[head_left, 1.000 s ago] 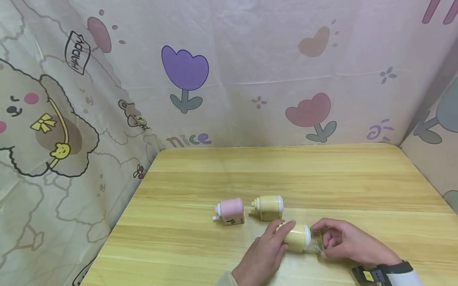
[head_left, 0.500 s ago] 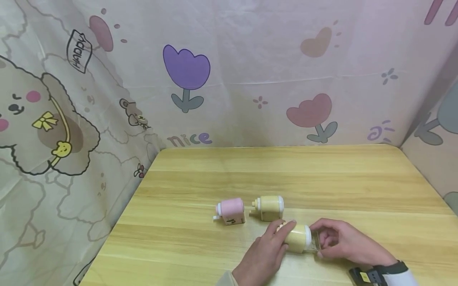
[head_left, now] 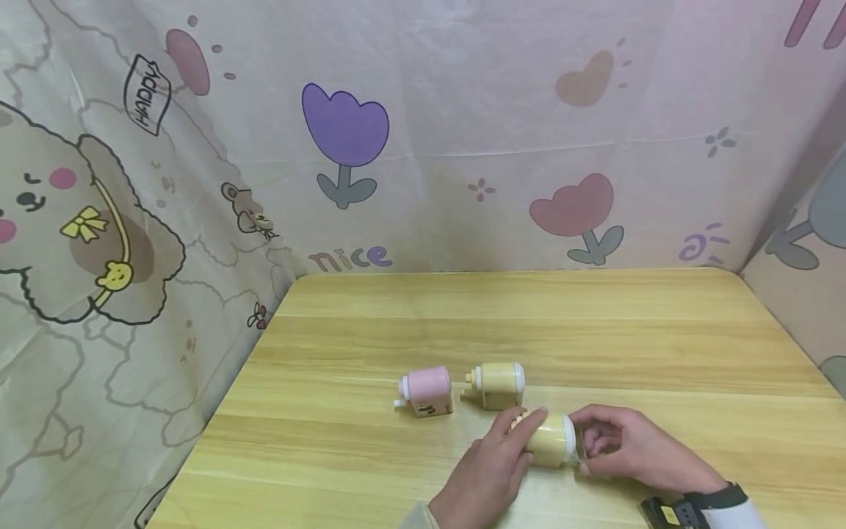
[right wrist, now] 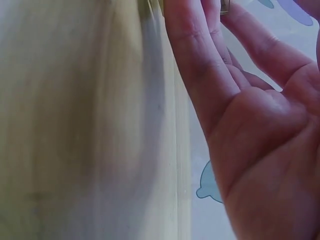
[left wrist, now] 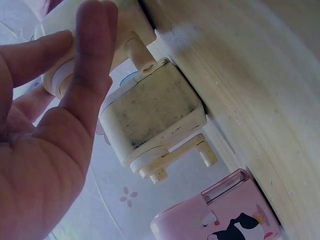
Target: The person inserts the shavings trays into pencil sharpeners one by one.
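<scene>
A yellow crank pencil sharpener point(head_left: 551, 441) with a white end rim lies low on the wooden table, its crank end under my left hand point(head_left: 485, 470). My left thumb and fingers grip its body. At its right end, my right hand point(head_left: 624, 444) pinches the clear shavings drawer point(head_left: 579, 446), of which only a short part shows outside the body. In the right wrist view the drawer's edge point(right wrist: 225, 7) peeks out between my right fingers. Behind stands a second yellow sharpener point(head_left: 501, 386), its crank point(left wrist: 185, 155) seen in the left wrist view.
A pink crank sharpener point(head_left: 429, 391) with a penguin picture stands left of the second yellow one. The wooden tabletop point(head_left: 344, 470) ends at a patterned cloth backdrop point(head_left: 449, 110) at the back and sides. A black device point(head_left: 681, 513) is strapped on the right wrist.
My right hand has moved left, sliding the clear drawer further into the yellow sharpener; less of it shows now. My left hand holds the body in the same place.
</scene>
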Demonstrator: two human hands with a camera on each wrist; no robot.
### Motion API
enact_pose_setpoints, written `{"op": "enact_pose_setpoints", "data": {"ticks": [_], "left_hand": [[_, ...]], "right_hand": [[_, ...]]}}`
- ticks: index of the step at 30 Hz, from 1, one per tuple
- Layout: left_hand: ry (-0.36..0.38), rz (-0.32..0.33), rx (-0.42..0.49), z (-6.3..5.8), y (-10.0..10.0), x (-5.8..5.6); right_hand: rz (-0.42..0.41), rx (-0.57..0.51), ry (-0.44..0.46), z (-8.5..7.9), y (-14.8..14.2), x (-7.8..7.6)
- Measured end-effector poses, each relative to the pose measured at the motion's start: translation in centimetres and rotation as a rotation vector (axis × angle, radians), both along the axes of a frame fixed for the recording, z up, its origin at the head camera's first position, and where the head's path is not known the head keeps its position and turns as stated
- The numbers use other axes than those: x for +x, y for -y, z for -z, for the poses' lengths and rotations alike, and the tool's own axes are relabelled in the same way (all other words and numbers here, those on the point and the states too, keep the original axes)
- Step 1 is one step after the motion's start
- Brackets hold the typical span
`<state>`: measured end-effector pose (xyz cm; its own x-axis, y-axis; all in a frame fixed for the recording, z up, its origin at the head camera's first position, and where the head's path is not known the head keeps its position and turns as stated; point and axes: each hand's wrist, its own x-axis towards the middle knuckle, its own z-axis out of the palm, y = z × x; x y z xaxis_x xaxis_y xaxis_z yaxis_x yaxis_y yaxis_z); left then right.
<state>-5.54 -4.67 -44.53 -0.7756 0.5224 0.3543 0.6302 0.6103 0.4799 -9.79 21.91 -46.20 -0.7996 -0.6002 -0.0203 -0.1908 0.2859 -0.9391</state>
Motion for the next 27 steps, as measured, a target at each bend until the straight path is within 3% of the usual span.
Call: {"op": "enact_pose_setpoints", "data": {"ticks": [13,27], "left_hand": [[-0.018,0.009,0.007,0.15,0.04,-0.13],[-0.024,-0.003,0.010,0.26,-0.10,-0.17]], "right_hand": [[0.024,0.036,-0.015,0.22,0.10,-0.15],[-0.017,-0.002,-0.049,0.55,0.22,-0.20]]}}
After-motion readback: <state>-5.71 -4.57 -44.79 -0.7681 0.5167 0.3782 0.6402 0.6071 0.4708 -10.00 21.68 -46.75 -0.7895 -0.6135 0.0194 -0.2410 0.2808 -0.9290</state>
